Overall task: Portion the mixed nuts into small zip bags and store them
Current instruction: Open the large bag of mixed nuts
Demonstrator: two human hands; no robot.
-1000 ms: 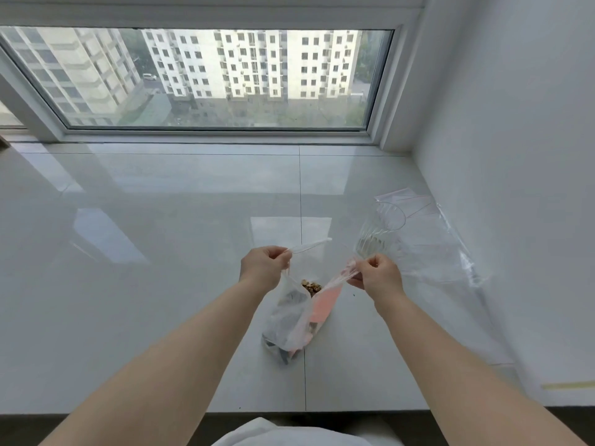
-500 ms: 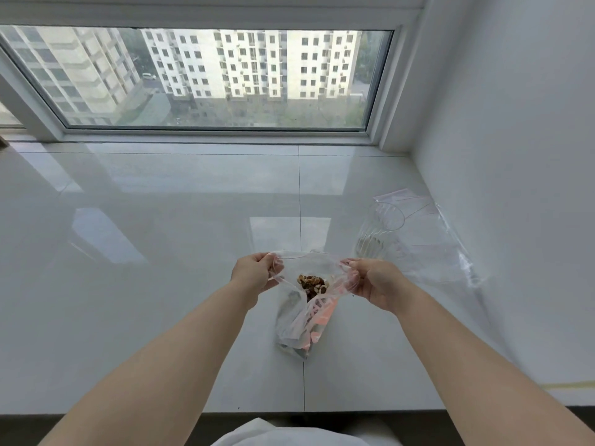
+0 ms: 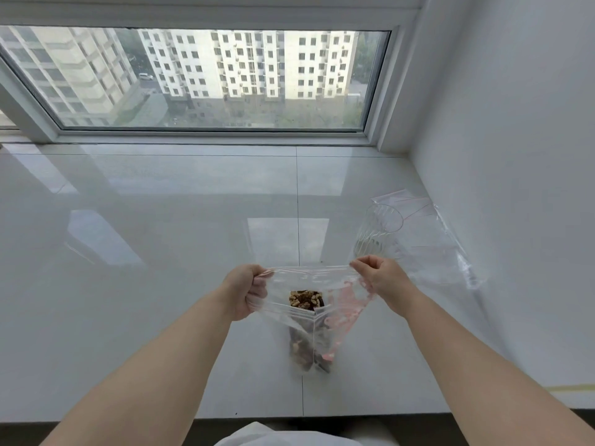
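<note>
Bag of nuts point(image 3: 309, 304), near desk's point(image 3: 161, 317) front edge: mouth is pinched wide by left hand point(image 3: 246, 291) and right hand point(image 3: 383, 280). Spillage is risked if tilted.

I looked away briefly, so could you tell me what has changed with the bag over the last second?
Both hands, left hand and right hand, moved apart, stretching the zip bag mouth wide over the nuts. Both still pinch it. The glass cup and spare bags stayed put.
</note>
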